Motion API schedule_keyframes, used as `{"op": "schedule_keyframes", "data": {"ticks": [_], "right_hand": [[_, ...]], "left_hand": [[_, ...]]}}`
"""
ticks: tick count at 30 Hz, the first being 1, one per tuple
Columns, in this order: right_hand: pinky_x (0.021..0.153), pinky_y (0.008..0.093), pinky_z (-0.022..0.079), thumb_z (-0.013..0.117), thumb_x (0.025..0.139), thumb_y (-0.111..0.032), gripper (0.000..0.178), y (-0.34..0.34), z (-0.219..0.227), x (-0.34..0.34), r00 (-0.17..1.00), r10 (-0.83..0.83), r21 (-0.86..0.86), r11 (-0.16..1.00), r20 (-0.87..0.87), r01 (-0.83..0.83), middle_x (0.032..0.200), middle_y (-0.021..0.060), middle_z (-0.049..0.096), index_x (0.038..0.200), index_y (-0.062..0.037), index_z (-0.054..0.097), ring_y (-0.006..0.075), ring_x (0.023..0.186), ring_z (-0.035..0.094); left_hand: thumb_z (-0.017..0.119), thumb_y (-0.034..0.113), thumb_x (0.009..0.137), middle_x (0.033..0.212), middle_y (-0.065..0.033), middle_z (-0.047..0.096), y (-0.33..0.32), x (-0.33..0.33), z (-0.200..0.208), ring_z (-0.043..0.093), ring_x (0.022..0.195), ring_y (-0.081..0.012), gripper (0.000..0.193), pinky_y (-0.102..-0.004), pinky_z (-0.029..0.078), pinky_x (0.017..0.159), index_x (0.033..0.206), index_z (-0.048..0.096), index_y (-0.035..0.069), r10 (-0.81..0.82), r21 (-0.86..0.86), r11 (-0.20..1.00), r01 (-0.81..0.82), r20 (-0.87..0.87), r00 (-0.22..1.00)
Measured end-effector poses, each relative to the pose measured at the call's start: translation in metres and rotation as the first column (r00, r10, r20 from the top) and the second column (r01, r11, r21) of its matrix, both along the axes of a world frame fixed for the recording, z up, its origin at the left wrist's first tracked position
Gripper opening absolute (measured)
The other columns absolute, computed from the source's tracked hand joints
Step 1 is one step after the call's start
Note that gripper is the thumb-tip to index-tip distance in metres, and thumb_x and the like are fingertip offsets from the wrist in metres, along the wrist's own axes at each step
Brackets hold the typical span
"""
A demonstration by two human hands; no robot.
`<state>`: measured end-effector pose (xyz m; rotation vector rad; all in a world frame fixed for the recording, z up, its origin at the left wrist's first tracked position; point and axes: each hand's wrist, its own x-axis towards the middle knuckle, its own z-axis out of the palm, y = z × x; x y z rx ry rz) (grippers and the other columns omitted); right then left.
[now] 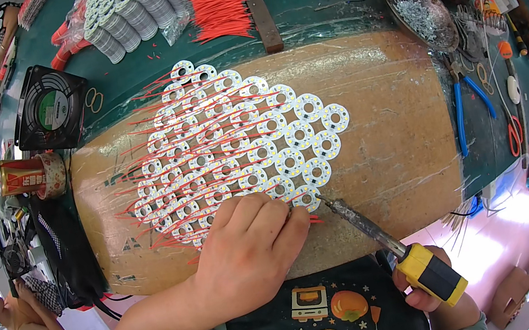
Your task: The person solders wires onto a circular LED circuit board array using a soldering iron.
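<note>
Ring-shaped white LED boards (299, 134) lie in close slanting rows on a brown board, many with thin red wires (161, 155) running off to the left. My left hand (248, 255) is closed over the nearest rows, its fingers pinched together. A red wire end (316, 220) sticks out to the right from under the fingertips, whose grip is partly hidden. My right hand (420, 289) grips a soldering iron (431, 271) by its yellow and black handle. The iron's tip touches or nearly touches the right edge of the nearest LED board.
Stacked ring boards (137, 11) and a red wire bundle (220, 11) sit at the back beside a metal bar (257, 5). A black fan (50, 106) and red can (21, 176) stand left. A metal dish (419, 12), blue-handled pliers (467, 99) and scissors (515, 135) lie right. Two people are left.
</note>
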<state>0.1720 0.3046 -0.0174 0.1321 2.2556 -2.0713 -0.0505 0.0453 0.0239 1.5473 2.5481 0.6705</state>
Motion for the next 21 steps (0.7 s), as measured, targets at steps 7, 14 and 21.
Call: {"op": "schedule_keyframes", "data": {"ticks": [7,14,21], "right_hand": [[0.06,0.0326,0.052,0.088,0.074,-0.032,0.048,0.004,0.005,-0.013,0.994,0.102,-0.001,0.995,0.047,-0.102,0.083,0.01,0.069,0.105,-0.0005,0.069,0.0265,0.066,0.069],[0.061,0.0316,0.053,0.088,0.08,-0.033,0.039,-0.012,0.013,-0.034,0.993,-0.037,-0.157,0.986,0.108,0.054,0.087,0.0066,0.069,0.099,-0.0059,0.068,0.0235,0.072,0.07],[0.056,0.0335,0.051,0.087,0.079,-0.037,0.039,-0.007,0.009,-0.033,0.997,0.007,-0.001,1.0,0.079,-0.007,0.082,0.0048,0.067,0.099,-0.0081,0.069,0.0237,0.067,0.068]], "left_hand": [[0.071,0.004,0.072,0.092,-0.0059,0.061,0.0,-0.01,0.005,0.063,0.088,-0.025,0.03,-0.0382,0.049,0.076,0.102,0.072,0.005,0.042,0.085,0.995,-0.043,0.014,0.999],[0.072,0.002,0.072,0.089,-0.0058,0.063,0.001,-0.046,0.001,0.063,0.083,-0.0254,0.028,-0.039,0.05,0.075,0.1,0.072,0.006,0.132,0.068,0.99,-0.124,-0.118,0.984],[0.065,0.01,0.078,0.09,-0.0049,0.061,0.003,-0.047,-0.009,0.063,0.089,-0.0237,0.025,-0.0395,0.049,0.078,0.102,0.07,0.007,0.081,0.058,0.996,-0.074,-0.128,0.988]]}}
